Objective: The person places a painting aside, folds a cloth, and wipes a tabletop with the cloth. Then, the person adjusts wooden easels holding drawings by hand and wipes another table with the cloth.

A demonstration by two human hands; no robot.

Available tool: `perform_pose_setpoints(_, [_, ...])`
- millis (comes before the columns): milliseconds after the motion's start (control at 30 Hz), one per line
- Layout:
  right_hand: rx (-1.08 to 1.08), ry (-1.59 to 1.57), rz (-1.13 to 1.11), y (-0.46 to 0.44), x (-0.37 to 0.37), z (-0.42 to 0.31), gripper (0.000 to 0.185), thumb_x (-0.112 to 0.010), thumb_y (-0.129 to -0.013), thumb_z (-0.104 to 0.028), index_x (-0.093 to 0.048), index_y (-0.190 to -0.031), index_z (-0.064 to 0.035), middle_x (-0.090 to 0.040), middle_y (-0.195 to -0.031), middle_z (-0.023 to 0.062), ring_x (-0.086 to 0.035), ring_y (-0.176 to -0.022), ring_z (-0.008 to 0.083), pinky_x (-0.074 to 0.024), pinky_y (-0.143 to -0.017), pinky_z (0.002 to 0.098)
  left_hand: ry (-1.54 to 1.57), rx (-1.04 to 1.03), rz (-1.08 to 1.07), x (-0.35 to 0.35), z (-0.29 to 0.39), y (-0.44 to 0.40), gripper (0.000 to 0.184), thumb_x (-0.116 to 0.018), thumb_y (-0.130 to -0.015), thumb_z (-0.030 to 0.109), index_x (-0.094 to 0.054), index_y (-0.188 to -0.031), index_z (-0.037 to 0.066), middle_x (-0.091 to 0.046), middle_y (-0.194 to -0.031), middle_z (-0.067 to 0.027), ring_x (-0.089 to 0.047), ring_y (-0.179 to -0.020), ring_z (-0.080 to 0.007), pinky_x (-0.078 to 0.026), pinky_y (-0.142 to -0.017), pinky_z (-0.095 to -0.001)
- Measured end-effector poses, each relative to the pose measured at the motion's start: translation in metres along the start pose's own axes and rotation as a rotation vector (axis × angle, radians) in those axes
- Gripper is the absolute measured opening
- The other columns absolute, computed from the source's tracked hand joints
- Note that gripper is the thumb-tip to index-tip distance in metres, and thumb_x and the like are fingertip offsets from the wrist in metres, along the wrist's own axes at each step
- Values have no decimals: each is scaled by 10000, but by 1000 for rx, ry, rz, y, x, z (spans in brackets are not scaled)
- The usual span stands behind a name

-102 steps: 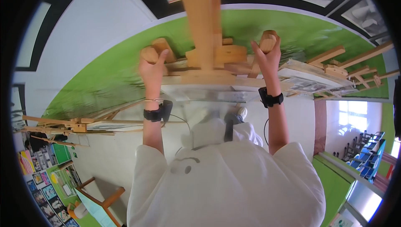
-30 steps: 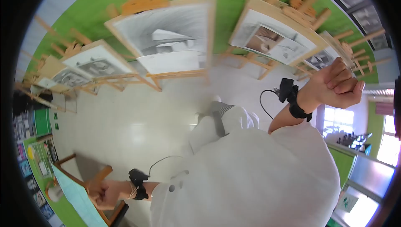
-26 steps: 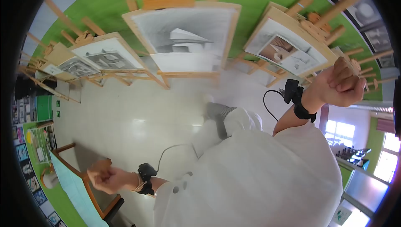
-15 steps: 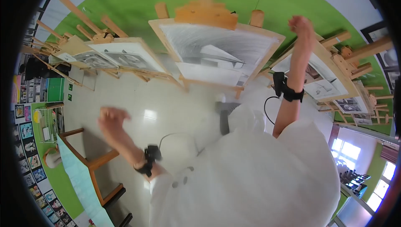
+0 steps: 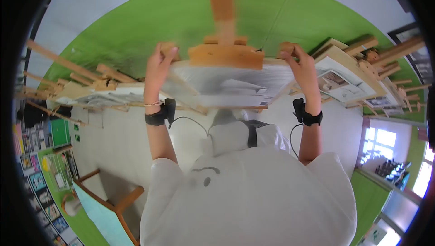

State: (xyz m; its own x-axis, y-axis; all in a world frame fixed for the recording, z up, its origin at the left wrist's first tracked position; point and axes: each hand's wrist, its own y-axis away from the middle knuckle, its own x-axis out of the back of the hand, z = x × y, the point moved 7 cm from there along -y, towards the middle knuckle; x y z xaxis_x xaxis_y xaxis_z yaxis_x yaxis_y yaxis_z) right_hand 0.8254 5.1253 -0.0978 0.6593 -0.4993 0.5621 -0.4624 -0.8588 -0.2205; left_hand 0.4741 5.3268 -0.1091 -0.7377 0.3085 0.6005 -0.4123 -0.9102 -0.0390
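Straight ahead stands a wooden easel (image 5: 221,10) whose orange-brown clamp block (image 5: 225,56) sits over the top edge of a drawing board (image 5: 226,83). My left hand (image 5: 159,67) is closed around the wooden post end (image 5: 169,50) at the board's left top corner. At the right top corner, my right hand (image 5: 302,67) grips another post end (image 5: 286,49), thumb and fingers around it. The drawing on the board is seen at a steep slant and blurred.
Other easels with drawings stand at the right (image 5: 346,80) and at the left (image 5: 102,87). A table with a light blue top (image 5: 97,212) and wooden legs is at the lower left. Pale floor (image 5: 122,142) lies below the easels.
Both hands, apart and away from the easel before, have come onto the post ends at its two sides. The central board now appears nearer and more steeply slanted.
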Motion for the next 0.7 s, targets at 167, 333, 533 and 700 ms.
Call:
perform_pose_setpoints(167, [18, 425, 48, 4, -1, -5, 414, -643, -862, -440, -653, -870, -27, -659, -729, 137, -603, -652, 342, -466, -593, 399, 349, -262, -85, -13, -11, -19, 308, -564, -968, 252, -527, -1101, -23, -665, -822, -76, -562, -682, -139, -467, -654, -274])
perform_pose_setpoints(333, [17, 561, 155, 1, -5, -1, 480, -674, -801, -521, -687, -675, -57, -544, -495, 108, -546, -476, 298, -418, -473, 377, 72, -347, 251, -9, -18, -11, 373, -602, -941, 336, -561, -1056, -16, -642, -771, -109, -561, -664, -150, -477, -653, -287])
perform_pose_setpoints(533, [190, 648, 309, 0, -3, 4, 472, -726, -731, -498, -641, -552, -69, -480, -425, 89, -510, -409, 264, -393, -422, 352, 86, -322, 281, -13, -23, -12, 392, -624, -922, 377, -565, -968, -8, -633, -744, -112, -579, -661, -172, -492, -651, -310])
perform_pose_setpoints(700, [292, 648, 466, 3, 5, 11, 487, -754, -674, -479, -581, -472, -70, -448, -392, 79, -497, -380, 254, -401, -403, 334, 117, -362, 293, -22, -6, -15, 403, -624, -920, 393, -562, -935, -5, -628, -726, -115, -579, -643, -178, -492, -636, -313])
